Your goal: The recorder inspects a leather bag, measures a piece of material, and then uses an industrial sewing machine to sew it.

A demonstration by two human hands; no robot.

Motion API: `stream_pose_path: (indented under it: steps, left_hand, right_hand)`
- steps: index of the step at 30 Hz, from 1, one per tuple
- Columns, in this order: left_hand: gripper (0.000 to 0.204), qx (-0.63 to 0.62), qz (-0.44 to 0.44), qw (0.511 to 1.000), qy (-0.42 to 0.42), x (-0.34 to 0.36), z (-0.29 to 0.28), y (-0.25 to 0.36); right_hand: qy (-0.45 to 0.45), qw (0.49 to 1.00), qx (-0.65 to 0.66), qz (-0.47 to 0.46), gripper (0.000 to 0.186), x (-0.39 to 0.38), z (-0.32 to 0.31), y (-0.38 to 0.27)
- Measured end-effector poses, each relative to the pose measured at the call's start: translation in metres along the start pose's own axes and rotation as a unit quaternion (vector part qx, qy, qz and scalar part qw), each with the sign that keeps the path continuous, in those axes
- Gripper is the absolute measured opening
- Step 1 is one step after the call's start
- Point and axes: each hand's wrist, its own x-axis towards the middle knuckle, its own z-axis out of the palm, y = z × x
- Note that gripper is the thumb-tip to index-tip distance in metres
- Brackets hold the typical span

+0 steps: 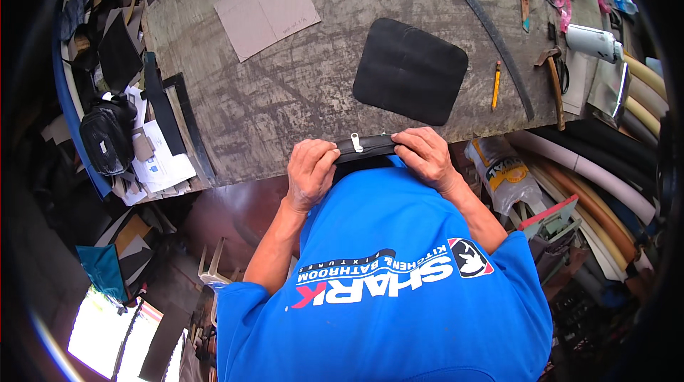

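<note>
A black zipper strip (370, 145) with a silver pull is stretched between my two hands at the table's near edge, close to my blue shirt. Its left end is pinched by my left hand (311, 170), fingers closed over it. My right hand (426, 156) grips the other end the same way. Just beyond them on the table lies a flat black piece with rounded corners (411, 71), which neither hand touches.
On the worn table (285, 111) lie a pinkish card (268, 10), a yellow pencil (496, 86), a long metal ruler (491, 29) and a hammer (553, 83). A black pouch (107, 136) and papers fill the left edge. Rolls of material (584, 172) are stacked at right.
</note>
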Motion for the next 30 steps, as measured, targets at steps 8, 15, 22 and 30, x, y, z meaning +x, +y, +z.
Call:
stream_pose_path:
  steps: [8,15,22,30]
  left_hand:
    - [0.04,0.015,0.011,1.0,-0.014,-0.015,-0.002,0.009]
    - [0.032,0.034,0.021,0.999,-0.033,-0.033,-0.003,0.011]
    - [0.033,0.033,0.014,0.999,-0.035,-0.035,-0.001,0.012]
    - [0.038,0.012,0.022,1.0,-0.001,-0.011,0.004,0.019]
  right_hand:
    - [-0.035,0.999,0.016,-0.029,0.019,-0.006,-0.006,-0.008]
    - [-0.076,0.996,0.036,-0.036,0.013,-0.015,-0.009,-0.012]
    - [-0.1,0.993,0.044,-0.038,0.014,-0.017,-0.008,-0.012]
    - [-0.083,0.996,0.045,-0.002,0.023,-0.006,-0.009,-0.01]
